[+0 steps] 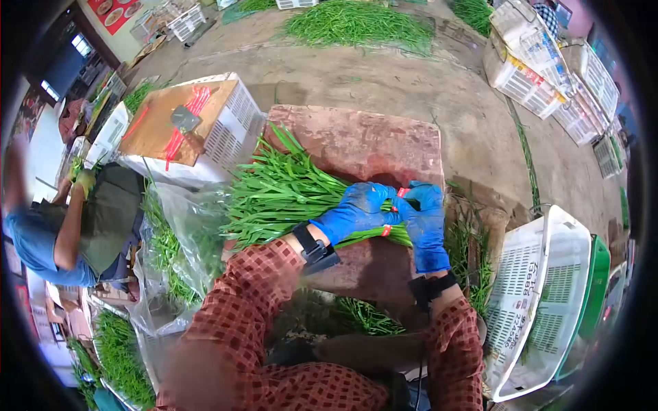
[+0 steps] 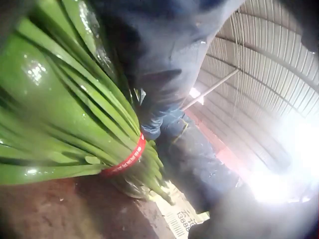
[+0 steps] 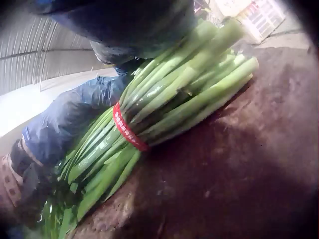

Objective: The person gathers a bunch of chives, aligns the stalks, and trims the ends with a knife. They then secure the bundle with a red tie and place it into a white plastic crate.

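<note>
A bundle of garlic chives lies across a worn reddish board, leaves to the left and cut stems to the right. A red printed band runs round it near the stem end, and also shows in the left wrist view. My blue-gloved left hand lies over the bundle from the left, fingers bent at the band. From the right, my blue-gloved right hand meets it, thumb and forefinger pinching the band's upper end. Both hands' fingertips come together above the bundle, partly hidden in the wrist views.
The board reaches beyond the bundle. A white crate with a wooden lid stands at the left, beside clear plastic sheeting. At the right stands a white basket. Another person works at far left; loose greens lie ahead.
</note>
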`<state>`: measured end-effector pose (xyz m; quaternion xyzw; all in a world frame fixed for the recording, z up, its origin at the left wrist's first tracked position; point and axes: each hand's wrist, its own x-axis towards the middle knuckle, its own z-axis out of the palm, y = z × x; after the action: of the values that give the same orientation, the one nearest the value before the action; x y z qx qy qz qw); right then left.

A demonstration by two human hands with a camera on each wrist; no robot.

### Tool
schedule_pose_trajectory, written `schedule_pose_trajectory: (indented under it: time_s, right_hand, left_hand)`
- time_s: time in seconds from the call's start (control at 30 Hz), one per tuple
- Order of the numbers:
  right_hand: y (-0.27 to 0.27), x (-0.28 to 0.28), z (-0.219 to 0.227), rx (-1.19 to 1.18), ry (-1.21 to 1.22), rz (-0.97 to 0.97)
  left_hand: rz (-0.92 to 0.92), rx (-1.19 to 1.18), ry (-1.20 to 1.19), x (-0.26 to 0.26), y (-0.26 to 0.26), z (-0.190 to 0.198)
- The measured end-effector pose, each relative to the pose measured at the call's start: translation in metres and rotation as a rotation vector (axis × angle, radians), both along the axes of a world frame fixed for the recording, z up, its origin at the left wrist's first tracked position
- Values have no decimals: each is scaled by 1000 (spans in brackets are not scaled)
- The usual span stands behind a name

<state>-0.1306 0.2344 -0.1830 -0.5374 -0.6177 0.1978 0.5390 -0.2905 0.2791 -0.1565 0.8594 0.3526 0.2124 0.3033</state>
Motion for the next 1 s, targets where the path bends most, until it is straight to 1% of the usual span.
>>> schedule_pose_trajectory:
  time_s: [0.07, 0.13, 0.2, 0.23, 0.27, 0.3, 0.33, 0.37, 0.4, 0.47, 0.5, 0.53, 0.6, 0.63, 0.67, 0.73, 0.77, 0.8, 0.83, 0.87, 0.9, 0.93, 0.97, 1.0]
  right_hand:
    - [1, -10, 18, -88, 296, -71]
    - [5, -5, 8, -108, 319, -31]
    - [6, -2, 1, -41, 98, 127]
    - [9, -5, 1, -73, 275, 140]
    - [9, -7, 3, -75, 276, 148]
    - [6, -6, 6, -70, 72, 112]
    - [0, -6, 14, -70, -138, 68]
    - [-1, -6, 17, 46, -239, 22]
    - [-2, -9, 17, 23, -255, 6]
    - [-1, -12, 13, -253, 480, 66]
    - [1, -8, 7, -194, 477, 72]
    - [3, -5, 1, -201, 458, 47]
    - [10, 0, -11, -225, 554, 96]
    - [15, 2, -7, -304, 871, 189]
    - [16, 9, 0, -300, 863, 183]
    - [18, 21, 24, -469, 191, 290]
    - [21, 24, 30, -139, 95, 425]
    - [23, 31, 42, -143, 84, 431]
    - [21, 31, 74, -31, -163, 399]
    - [18, 32, 95, 81, -403, 361]
    - [16, 32, 103, 80, -401, 366]
    - [17, 29, 109, 59, -590, 440]
    - [23, 23, 111, 54, -774, 521]
    - [27, 15, 108, 86, -748, 560]
  left_hand:
    - [25, 0, -141, 2, 2, -7]
    - [39, 10, -93, 0, 4, -11]
    - [2, -46, -289, 2, 6, -20]
    - [8, -82, -254, 3, 7, -19]
    - [16, -82, -253, -1, 7, -19]
    - [65, -68, -188, -4, 7, -21]
    - [105, -60, -128, -4, 2, -8]
    - [92, -146, -174, -7, -8, 13]
    - [74, -168, -188, -8, -11, 16]
    - [120, -186, -220, -3, -13, 13]
    - [66, -28, -153, -1, -6, -1]
    - [53, -66, -167, -4, -7, 5]
    - [74, -174, -202, -3, -6, 1]
    - [64, -172, -212, -3, -4, -1]
    - [78, -192, -185, -3, -4, -5]
    - [95, -208, -168, -3, -3, -6]
    - [103, -223, -137, -4, -3, -6]
    - [115, -239, -108, -4, -3, -6]
    - [102, -267, -104, -4, -2, -4]
    - [103, -275, -107, -3, -3, -3]
    - [79, -257, -102, -2, -3, 0]
    - [66, -235, -90, -5, -3, 4]
    - [45, -260, -189, -6, -7, 10]
    - [75, -49, -149, -2, -4, -7]
